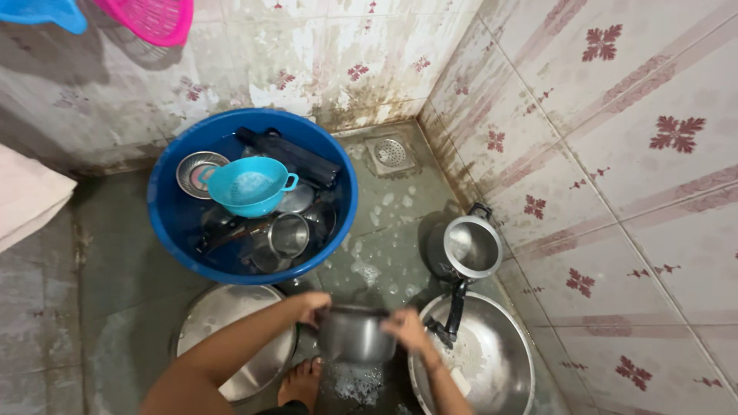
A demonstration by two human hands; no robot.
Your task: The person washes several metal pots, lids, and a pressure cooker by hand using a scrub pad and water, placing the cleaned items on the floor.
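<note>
Blue tub (173,223) centre frame, with a turquoise strainer (247,187) inside and a black pan handle (292,156) across it. Pink basket (154,17) and light blue basket (50,11) at upper left. Right wall tiles (615,154) off-white with dark red floral motifs and pale stripes. Grey wet floor (115,253). Dull grey steel pot (354,334) at bottom centre, silvery steel plates (231,323) beside it.

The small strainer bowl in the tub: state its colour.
Light blue strainer bowl, inside the dark blue tub; head view.
</note>
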